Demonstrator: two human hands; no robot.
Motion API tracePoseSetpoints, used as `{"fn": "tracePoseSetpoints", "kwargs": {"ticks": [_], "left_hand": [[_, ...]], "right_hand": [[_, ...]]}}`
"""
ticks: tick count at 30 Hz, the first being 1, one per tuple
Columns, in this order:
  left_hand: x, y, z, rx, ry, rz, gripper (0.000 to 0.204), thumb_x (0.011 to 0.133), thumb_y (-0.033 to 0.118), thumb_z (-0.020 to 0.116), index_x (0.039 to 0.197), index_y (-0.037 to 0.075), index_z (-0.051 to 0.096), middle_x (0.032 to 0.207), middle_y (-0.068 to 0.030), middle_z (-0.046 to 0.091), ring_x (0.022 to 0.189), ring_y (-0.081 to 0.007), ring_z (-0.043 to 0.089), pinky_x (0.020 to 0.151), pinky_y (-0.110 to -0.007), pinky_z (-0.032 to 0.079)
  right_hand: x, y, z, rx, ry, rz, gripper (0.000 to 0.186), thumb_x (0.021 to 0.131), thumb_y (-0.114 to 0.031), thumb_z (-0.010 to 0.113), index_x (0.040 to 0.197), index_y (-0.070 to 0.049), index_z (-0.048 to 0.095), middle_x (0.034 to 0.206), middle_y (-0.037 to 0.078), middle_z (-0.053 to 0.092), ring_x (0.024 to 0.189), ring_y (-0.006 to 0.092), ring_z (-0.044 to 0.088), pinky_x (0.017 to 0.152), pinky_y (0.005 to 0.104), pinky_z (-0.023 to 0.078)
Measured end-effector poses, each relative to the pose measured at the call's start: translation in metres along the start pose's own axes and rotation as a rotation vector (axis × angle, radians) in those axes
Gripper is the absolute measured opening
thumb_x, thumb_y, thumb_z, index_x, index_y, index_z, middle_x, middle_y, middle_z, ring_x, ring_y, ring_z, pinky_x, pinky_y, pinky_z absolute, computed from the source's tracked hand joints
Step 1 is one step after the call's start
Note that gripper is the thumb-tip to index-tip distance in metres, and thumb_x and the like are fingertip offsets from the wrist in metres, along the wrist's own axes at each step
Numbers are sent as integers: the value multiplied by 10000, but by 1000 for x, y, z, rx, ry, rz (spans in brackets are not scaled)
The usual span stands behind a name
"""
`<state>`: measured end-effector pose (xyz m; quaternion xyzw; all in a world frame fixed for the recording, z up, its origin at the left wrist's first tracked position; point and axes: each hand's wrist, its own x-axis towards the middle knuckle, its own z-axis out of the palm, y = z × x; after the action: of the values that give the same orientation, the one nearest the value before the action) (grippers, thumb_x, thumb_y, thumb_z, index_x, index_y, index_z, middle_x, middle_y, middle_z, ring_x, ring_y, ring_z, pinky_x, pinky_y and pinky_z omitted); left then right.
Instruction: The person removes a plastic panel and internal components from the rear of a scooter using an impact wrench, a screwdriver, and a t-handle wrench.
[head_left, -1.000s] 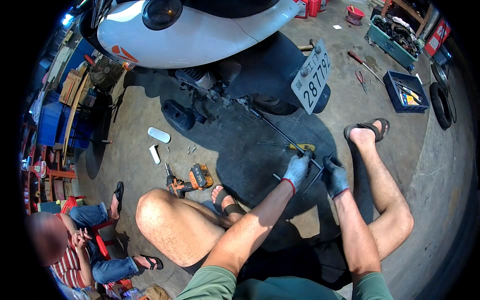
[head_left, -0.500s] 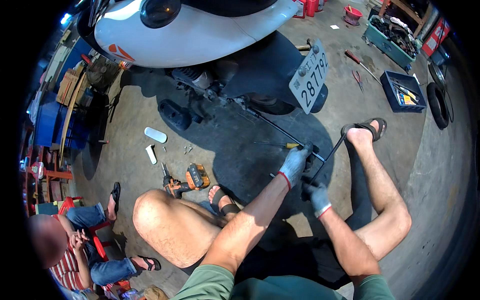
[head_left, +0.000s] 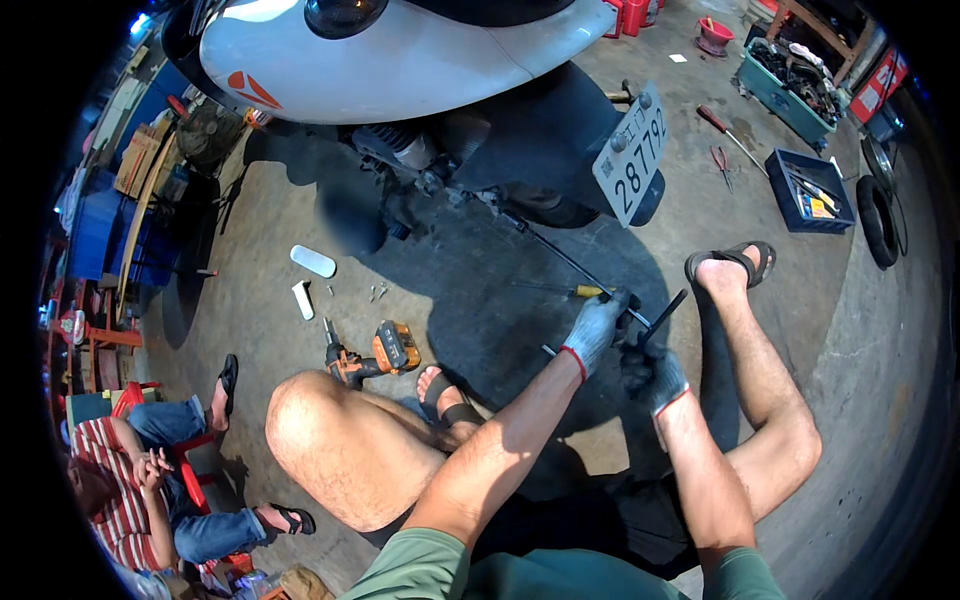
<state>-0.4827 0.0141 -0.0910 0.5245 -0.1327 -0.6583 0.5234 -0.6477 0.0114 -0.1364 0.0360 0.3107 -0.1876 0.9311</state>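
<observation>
In a grey-palmed glove, my left hand (head_left: pixel 598 325) is closed around the near end of a long T-handle wrench (head_left: pixel 560 256). Its shaft slants up and away to the lower rear of a white scooter (head_left: pixel 390 70). My right hand (head_left: pixel 655 374), also gloved, is closed at the lower part of the dark crossbar; the bar's upper end sticks out above it. Beside my left fingers, a screwdriver with a yellow handle (head_left: pixel 588 291) lies on the floor. The far end of the wrench meets dark parts under the scooter, where the exact contact is hard to see.
An orange cordless drill (head_left: pixel 352 366) lies near my left knee, with small white parts (head_left: pixel 313 262) and screws (head_left: pixel 378 291) beyond it. Farther right are pliers (head_left: pixel 721 167), a long screwdriver (head_left: pixel 715 120) and a blue tool tray (head_left: pixel 808 190). A person (head_left: pixel 125 480) sits at left.
My right hand has shifted slightly up and right, and the crossbar has turned, its upper end now lower. My left hand keeps its hold. The view has shifted slightly.
</observation>
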Motion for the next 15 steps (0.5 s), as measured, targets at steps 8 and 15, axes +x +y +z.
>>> {"fn": "tracePoseSetpoints", "kwargs": {"ticks": [8,15], "left_hand": [[-6,-1,0,71,-61,-105,277,947,327,539,847,90,640,567,30,510,440,-70,425,408,-225,283],[-1,2,3,29,-48,-86,256,947,310,539,871,84,634,588,25,505,455,-78,414,413,-232,290]], "right_hand": [[-9,-38,55,-636,460,-877,172,850,-153,658,984,-44,655,662,-31,548,511,62,448,454,201,315],[-67,30,96,-1773,222,-1046,355,663,28,672,1013,-26,660,939,147,657,789,240,646,714,316,515]]}}
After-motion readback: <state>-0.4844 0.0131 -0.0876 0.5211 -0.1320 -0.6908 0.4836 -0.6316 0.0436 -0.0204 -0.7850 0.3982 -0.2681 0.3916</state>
